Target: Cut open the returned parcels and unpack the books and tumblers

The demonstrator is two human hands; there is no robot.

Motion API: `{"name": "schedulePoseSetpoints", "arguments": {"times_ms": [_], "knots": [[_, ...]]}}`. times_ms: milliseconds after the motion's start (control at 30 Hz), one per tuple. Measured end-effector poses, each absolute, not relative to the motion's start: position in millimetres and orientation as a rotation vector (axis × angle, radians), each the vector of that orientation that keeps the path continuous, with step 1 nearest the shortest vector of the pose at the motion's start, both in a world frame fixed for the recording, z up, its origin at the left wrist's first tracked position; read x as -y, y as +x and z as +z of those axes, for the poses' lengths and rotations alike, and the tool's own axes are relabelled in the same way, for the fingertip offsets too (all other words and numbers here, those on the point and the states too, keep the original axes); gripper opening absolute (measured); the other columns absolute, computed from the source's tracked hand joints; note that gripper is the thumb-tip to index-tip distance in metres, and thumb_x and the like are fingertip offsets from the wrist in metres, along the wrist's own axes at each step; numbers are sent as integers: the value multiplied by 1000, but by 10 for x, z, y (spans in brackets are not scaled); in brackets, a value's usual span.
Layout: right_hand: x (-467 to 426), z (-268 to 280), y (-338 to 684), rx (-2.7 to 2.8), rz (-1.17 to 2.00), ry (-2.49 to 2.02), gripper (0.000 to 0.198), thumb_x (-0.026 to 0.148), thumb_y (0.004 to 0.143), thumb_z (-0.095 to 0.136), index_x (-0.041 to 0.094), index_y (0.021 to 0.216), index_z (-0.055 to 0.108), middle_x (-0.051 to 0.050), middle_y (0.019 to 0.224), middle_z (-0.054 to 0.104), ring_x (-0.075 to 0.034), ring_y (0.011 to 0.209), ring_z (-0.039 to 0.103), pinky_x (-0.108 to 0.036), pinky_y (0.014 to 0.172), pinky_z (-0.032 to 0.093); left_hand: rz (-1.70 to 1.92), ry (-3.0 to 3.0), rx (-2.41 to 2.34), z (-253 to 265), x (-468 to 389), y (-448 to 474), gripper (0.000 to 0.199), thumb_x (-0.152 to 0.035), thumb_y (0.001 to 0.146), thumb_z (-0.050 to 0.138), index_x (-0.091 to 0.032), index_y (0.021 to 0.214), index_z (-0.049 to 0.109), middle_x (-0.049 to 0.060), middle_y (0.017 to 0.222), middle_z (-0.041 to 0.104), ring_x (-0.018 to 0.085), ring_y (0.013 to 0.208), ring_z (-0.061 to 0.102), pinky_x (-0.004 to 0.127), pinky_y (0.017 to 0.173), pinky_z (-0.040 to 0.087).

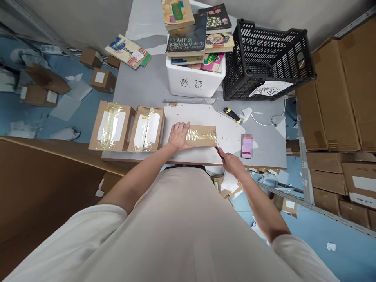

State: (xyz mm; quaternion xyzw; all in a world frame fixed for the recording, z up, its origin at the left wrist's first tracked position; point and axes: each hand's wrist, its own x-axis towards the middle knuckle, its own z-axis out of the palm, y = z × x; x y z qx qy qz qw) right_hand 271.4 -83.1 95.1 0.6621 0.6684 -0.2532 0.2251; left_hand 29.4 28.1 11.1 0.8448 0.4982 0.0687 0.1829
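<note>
- Parcel (pixel 202 136), brown and taped across the top, lies flat on the white board (pixel 229 131) at the near edge of the table (pixel 141 84), right in front of the person.
- Left hand (pixel 179 135) lies palm down, fingers spread, on the parcel's left end, pinning it.
- Right hand (pixel 232 161) is closed around a thin dark tool (pixel 219 152) whose tip meets the parcel's near right corner; it looks like a blade, but is too small to tell.
- Step in hand, as I judge it: slitting the parcel open at that corner.
- Next move calls for a shallow, steady draw along the tape seam, with the left hand pressing firmly and its fingers kept out of the tool's path.
- Phone (pixel 246 145) lies just right of the right hand; a yellow-and-black cutter (pixel 232 115) sits farther back on the board.
- Two taped boxes (pixel 129 127) with white labels rest side by side left of the parcel.
- White bin (pixel 195 82) stacked with books (pixel 199 33) stands behind, beside a black crate (pixel 266 58).
- Cartons (pixel 337 98) fill the shelves at right; small boxes and paper scraps litter the blue floor (pixel 323 231).
</note>
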Motion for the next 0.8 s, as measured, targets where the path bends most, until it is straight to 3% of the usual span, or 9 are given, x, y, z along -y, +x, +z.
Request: {"name": "schedulePoseSetpoints", "arguments": {"times_ms": [133,300,400,500,600,800], "knots": [[1111,1002,2881,-1860,-742,1994,60,19,91,39,24,150,30,-14,102,68,-26,87,64,-31,70,43,187,2367,-1400,101,-271,281,119,-64,53,74,-9,147,27,23,139,41,40,130,33,54,111,21],[1302,780,3171,-1763,-710,2448,70,33,91,40,16,154,13,-14,97,68,-28,82,64,-36,71,48,184,2419,-1356,118,-243,245,115,-68,59,71,-12,149,25,24,152,28,43,142,19,63,113,5],[1133,309,3209,-1621,-604,2675,58,31,92,34,13,147,31,-20,116,60,-30,95,62,-41,79,48,232,2519,-1216,118,-195,216,95,-63,69,68,-16,145,35,22,151,32,41,143,22,63,113,2],[895,-203,3125,-1527,-652,2667,57,21,91,31,11,147,31,-23,125,50,-31,101,59,-43,84,47,257,2570,-1143,90,-102,200,74,-54,79,64,-18,141,42,20,145,43,36,138,34,59,116,7],[797,-524,3034,-1492,-656,2602,62,14,88,34,12,149,26,-24,126,46,-32,111,54,-45,91,45,235,2584,-1177,65,5,213,66,-47,82,63,-18,138,45,18,134,53,33,129,45,55,115,17],[642,-267,3129,-1808,-494,2765,62,34,91,43,9,146,30,-26,138,35,-37,129,37,-53,102,36,244,2588,-1278,179,137,288,29,-33,89,54,-19,112,62,12,100,68,27,100,62,49,105,36]]}}
